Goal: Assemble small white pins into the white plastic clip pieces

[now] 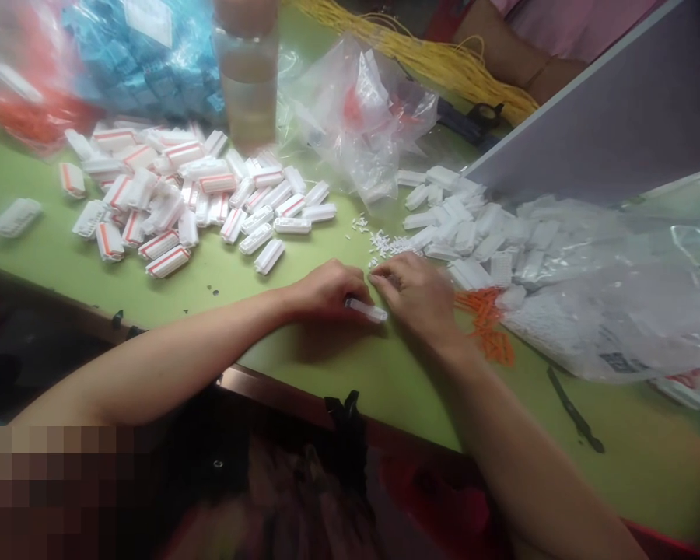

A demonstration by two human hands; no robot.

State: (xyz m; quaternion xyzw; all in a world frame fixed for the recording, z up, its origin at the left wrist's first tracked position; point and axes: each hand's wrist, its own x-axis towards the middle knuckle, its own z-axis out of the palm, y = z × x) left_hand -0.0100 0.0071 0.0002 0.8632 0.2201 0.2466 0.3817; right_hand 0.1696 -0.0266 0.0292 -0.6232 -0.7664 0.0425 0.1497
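Note:
My left hand (327, 292) rests on the green table (338, 373) with its fingers curled around a small white plastic connector (367, 310). My right hand (417, 295) is closed beside it, fingertips pinched near the connector's end and close to a scatter of tiny white pins (385, 245). What the right fingers pinch is too small to make out. A pile of white connectors with red stripes (175, 194) lies to the left. A pile of plain white connectors (460, 225) lies to the right, with small orange pieces (487, 323) just beyond my right wrist.
Clear plastic bags (362, 117) and a bag of white parts (612, 319) lie around the work spot. A bottle (248, 70), blue and red bagged parts, yellow wires (443, 62) and another person's arm sit at the back. A black cable tie (575, 412) lies right.

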